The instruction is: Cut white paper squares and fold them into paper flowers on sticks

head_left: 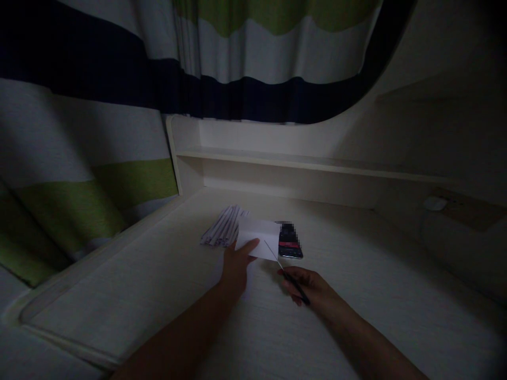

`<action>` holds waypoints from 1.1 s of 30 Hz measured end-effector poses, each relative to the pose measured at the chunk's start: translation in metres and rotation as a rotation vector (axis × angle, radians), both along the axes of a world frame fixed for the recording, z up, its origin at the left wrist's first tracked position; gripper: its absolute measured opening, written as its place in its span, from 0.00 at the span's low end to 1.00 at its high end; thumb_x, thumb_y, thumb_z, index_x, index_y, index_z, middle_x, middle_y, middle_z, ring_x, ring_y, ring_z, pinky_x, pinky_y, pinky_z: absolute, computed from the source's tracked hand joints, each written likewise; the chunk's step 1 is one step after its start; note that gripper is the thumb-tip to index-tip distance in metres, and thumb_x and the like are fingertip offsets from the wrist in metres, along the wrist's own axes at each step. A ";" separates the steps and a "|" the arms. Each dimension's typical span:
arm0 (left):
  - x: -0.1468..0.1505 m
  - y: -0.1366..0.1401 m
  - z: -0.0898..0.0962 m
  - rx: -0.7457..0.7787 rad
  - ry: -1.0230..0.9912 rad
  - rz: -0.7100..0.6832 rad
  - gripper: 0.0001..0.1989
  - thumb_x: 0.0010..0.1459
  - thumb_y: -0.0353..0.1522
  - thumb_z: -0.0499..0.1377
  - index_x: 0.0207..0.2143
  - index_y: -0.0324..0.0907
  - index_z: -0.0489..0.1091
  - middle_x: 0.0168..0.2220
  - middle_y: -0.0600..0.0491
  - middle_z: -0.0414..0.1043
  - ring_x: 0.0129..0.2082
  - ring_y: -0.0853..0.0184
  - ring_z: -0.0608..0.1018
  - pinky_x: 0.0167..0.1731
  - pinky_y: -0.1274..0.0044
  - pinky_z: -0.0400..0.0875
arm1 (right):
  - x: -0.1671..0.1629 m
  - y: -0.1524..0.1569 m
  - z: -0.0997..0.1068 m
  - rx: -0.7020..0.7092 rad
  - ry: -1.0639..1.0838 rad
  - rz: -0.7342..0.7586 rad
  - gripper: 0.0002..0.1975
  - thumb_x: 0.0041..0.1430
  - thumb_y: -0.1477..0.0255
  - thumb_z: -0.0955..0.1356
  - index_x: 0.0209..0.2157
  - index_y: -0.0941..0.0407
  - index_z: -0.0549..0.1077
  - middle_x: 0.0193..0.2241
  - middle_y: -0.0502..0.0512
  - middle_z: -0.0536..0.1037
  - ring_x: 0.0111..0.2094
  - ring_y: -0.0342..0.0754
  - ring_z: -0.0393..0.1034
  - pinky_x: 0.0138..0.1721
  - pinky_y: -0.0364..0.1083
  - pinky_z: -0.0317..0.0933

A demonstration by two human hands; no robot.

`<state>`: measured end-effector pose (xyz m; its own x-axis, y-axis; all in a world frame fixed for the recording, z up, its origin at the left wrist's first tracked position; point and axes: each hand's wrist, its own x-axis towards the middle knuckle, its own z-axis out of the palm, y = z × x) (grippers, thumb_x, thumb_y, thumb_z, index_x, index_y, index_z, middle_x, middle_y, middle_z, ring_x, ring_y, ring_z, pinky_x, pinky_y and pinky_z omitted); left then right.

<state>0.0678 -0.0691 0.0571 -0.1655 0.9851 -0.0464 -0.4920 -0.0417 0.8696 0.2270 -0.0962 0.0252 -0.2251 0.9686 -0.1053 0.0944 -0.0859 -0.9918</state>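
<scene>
A white sheet of paper (255, 232) with a crease across it is pinched in my left hand (236, 264), thumb on top and fingers below. My right hand (307, 285) is closed around the black handle of a thin-bladed tool (280, 264). Its narrow blade points up and left and overlaps the right part of the paper; whether it touches is unclear, and so is the tool's exact kind. Just beyond my left hand lies a pile of narrow folded white paper strips (225, 227). A phone (290, 248) with a lit, partly blurred screen lies right of the paper, which hides part of its left edge.
Everything rests on a pale wooden desktop (158, 285) with a raised edge at the left. A low shelf (277, 158) runs along the back. Striped curtains (130, 105) hang at the left and behind. A white plug (434, 203) is by the right wall. The light is dim.
</scene>
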 end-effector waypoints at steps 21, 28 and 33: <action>0.003 -0.001 -0.012 0.036 0.488 -0.516 0.09 0.36 0.27 0.61 0.26 0.36 0.73 0.24 0.47 0.74 0.23 0.65 0.74 0.22 0.77 0.65 | 0.025 0.002 0.037 0.266 0.174 -0.365 0.20 0.31 0.68 0.74 0.28 0.55 0.64 0.23 0.49 0.71 0.25 0.45 0.65 0.27 0.43 0.58; 0.000 0.002 -0.010 0.066 0.480 -0.566 0.10 0.36 0.28 0.62 0.27 0.37 0.73 0.28 0.47 0.74 0.28 0.63 0.74 0.29 0.75 0.66 | 0.026 0.001 0.033 0.056 0.176 -0.235 0.15 0.32 0.73 0.73 0.26 0.56 0.66 0.17 0.45 0.70 0.17 0.41 0.62 0.19 0.40 0.53; 0.000 0.002 -0.003 0.058 0.204 -0.579 0.16 0.40 0.32 0.62 0.35 0.37 0.71 0.34 0.46 0.74 0.33 0.62 0.75 0.34 0.73 0.66 | 0.026 -0.005 0.036 0.045 0.432 -0.152 0.16 0.36 0.76 0.72 0.32 0.57 0.69 0.28 0.51 0.75 0.29 0.45 0.68 0.32 0.43 0.59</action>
<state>0.0683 -0.0675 0.0545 0.3971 0.9177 -0.0135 -0.2727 0.1320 0.9530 0.2534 -0.1012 0.0615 -0.0943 0.9955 0.0103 -0.3386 -0.0223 -0.9407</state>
